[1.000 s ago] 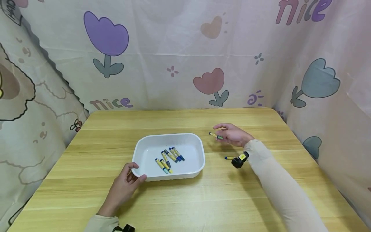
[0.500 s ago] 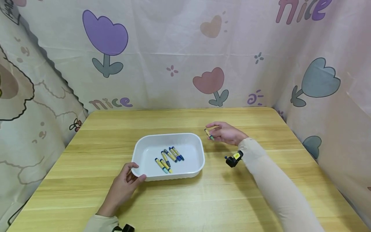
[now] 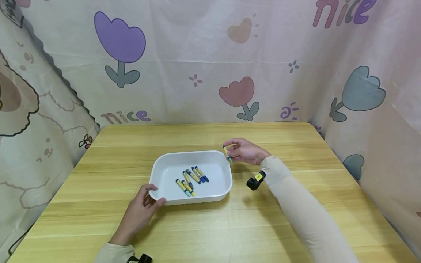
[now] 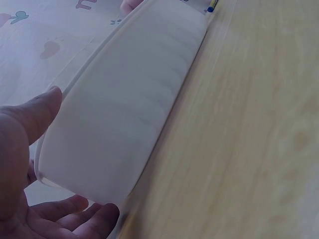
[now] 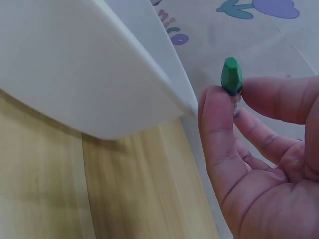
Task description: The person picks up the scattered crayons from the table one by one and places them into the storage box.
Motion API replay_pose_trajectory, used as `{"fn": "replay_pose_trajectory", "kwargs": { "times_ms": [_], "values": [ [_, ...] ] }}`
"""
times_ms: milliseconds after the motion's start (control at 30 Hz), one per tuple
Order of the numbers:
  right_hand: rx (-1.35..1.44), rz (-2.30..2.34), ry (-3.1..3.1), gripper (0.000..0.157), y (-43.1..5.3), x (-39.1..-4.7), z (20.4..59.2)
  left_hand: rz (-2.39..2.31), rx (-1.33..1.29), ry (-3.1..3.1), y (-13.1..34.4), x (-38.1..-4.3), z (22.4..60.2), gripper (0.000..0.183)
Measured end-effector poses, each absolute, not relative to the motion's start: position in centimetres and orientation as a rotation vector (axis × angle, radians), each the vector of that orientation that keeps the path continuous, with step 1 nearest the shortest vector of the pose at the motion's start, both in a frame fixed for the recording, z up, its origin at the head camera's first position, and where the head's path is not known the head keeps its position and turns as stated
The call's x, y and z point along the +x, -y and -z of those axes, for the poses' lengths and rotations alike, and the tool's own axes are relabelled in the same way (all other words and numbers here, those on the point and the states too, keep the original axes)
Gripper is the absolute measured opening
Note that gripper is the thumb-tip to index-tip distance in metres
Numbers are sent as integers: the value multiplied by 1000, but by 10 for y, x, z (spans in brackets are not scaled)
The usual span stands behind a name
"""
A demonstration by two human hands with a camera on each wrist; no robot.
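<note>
My right hand [image 3: 247,151] pinches a green crayon [image 3: 227,153] with a yellow wrapper between thumb and fingertips, just off the right rear corner of a white plastic tray [image 3: 215,199]. Its green tip [image 5: 231,74] points up toward the camera in the right wrist view. With my left hand [image 3: 140,212] I grip the tray's front left corner; the thumb [image 4: 42,112] lies against the rim and the other fingers curl at the corner's end. Inside the tray lie several crayons [image 3: 194,176] with yellow wrappers, loosely grouped around the middle.
Another crayon [image 4: 213,5], blue-ended, lies on the wooden table [image 3: 210,233] right of the tray; the head view hides it behind the right wrist camera [image 3: 255,180]. A printed curtain [image 3: 184,44] hangs behind the table and along both sides.
My right hand has moved left with the green crayon, from the table's right side to the tray's rear right corner. The crayon has turned more upright. My left hand and the tray stay put.
</note>
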State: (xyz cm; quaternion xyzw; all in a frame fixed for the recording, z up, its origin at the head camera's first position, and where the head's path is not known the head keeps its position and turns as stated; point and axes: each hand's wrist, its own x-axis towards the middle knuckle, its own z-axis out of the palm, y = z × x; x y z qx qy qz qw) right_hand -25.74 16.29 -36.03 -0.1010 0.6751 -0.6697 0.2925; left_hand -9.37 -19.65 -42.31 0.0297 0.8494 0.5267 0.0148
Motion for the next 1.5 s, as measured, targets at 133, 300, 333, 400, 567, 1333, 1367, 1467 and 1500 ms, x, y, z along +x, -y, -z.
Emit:
{"fn": "replay_pose_trajectory", "kwargs": {
  "times_ms": [133,300,333,400,567,1333,1367,1467,1500],
  "values": [
    [-272,1777,-1811,46,-156,-257,362,-1635,80,-2637,197,-93,424,47],
    [-273,1754,-1832,42,-147,-258,361,-1620,75,-2638,198,-92,424,47],
    [-272,1747,-1841,42,-145,-258,360,-1617,79,-2642,198,-92,424,47],
    [-277,1728,-1866,43,-142,-258,358,-1617,89,-2648,198,-92,424,47],
    [-282,1675,-1915,45,-135,-263,354,-1607,113,-2669,199,-94,423,47],
    [-309,1363,-2082,41,-101,-272,341,-1619,113,-2670,198,-94,424,46],
    [-314,1355,-2085,41,-100,-272,341,-1618,111,-2670,198,-94,424,46],
    [-334,1330,-2097,36,-96,-271,340,-1621,109,-2666,198,-94,424,46],
    [-341,1318,-2106,34,-95,-270,340,-1622,108,-2665,198,-95,424,46]
  ]
}}
